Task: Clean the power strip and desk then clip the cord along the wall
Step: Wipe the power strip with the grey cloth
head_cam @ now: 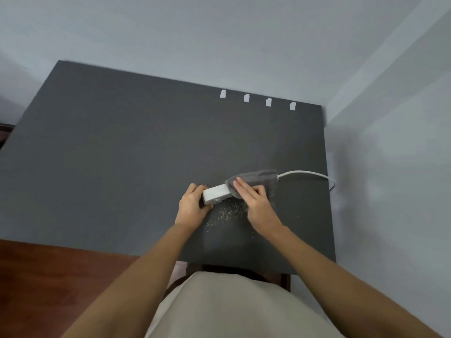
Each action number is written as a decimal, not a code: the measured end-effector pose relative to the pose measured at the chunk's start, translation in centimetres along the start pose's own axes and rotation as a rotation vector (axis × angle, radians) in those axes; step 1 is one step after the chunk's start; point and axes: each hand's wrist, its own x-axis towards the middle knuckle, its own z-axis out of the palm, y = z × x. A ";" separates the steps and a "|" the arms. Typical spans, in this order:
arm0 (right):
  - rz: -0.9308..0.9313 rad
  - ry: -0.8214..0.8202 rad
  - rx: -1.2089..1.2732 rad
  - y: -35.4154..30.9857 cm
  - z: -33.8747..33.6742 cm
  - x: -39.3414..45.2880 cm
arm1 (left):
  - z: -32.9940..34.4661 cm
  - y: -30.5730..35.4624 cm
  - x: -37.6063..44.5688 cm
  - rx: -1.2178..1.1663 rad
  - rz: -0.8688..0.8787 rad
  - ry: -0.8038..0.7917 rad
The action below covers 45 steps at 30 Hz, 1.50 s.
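Note:
A white power strip (216,194) lies on the dark grey desk (122,147), tipped onto its long side. My left hand (192,206) grips its near end. My right hand (253,203) presses a grey cloth (261,178) flat over the strip's far half, which the cloth hides. The white cord (305,172) runs from under the cloth to the right and drops over the desk's right edge. Small pale crumbs (227,213) lie scattered on the desk just in front of the strip, between my hands.
Several small white cord clips (246,97) sit in a row near the desk's far edge, close to the grey wall (219,40). A second wall (390,167) borders the desk on the right. Brown wood floor (48,276) lies to the lower left.

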 end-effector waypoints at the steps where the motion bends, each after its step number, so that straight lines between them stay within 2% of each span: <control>1: 0.074 0.046 0.006 1.6 -0.5 0.6 | -0.1 0.1 0.4 -0.008 -0.007 -0.009; 3: 0.370 0.174 0.018 4.5 -2.7 2.3 | -0.2 -0.4 0.9 -0.039 -0.053 -0.049; 5: 0.675 0.323 0.108 6.2 -5.5 3.6 | -0.7 -1.0 1.1 -0.182 -0.173 -0.136; 6: 0.731 0.378 0.134 6.2 -6.2 3.9 | -1.0 -1.0 1.1 -0.294 -0.242 -0.168; 8: 0.659 0.398 0.179 4.7 -6.6 3.5 | -1.3 -0.9 1.0 -0.523 -0.357 -0.191; 11: 0.459 0.216 0.250 1.6 -5.2 2.0 | -1.7 -0.2 0.5 -0.713 -0.405 -0.293; 15: 0.278 -0.117 0.102 -0.3 -1.9 2.1 | -1.7 -1.0 -0.3 -0.589 -0.317 -0.322; 19: 0.136 -0.187 0.037 -1.5 -1.0 2.6 | -1.3 -1.3 -0.2 -0.536 -0.313 -0.273; 23: -0.105 -0.265 -0.032 -2.8 -1.7 2.7 | -1.3 -1.3 -0.1 -0.494 -0.300 -0.261; 28: 0.058 -0.158 -0.052 -2.7 -1.7 3.7 | -1.3 -0.7 0.4 -0.482 -0.293 -0.227; 32: -0.101 -0.299 -0.029 -3.9 -1.3 3.2 | -1.4 -1.0 0.6 -0.446 -0.289 -0.254; 36: -0.090 -0.362 -0.034 -2.9 -2.3 5.2 | -1.3 -1.0 0.1 -0.431 -0.292 -0.258; 40: -0.262 -0.482 -0.055 -1.8 -3.4 5.1 | -1.5 -0.7 0.1 -0.420 -0.281 -0.253; 42: -0.204 -0.460 -0.070 -0.2 -4.2 5.0 | -1.6 -0.7 0.0 -0.415 -0.280 -0.257; 45: 0.009 -0.396 -0.125 1.4 -5.1 4.9 | -1.5 -0.6 0.0 -0.394 -0.277 -0.267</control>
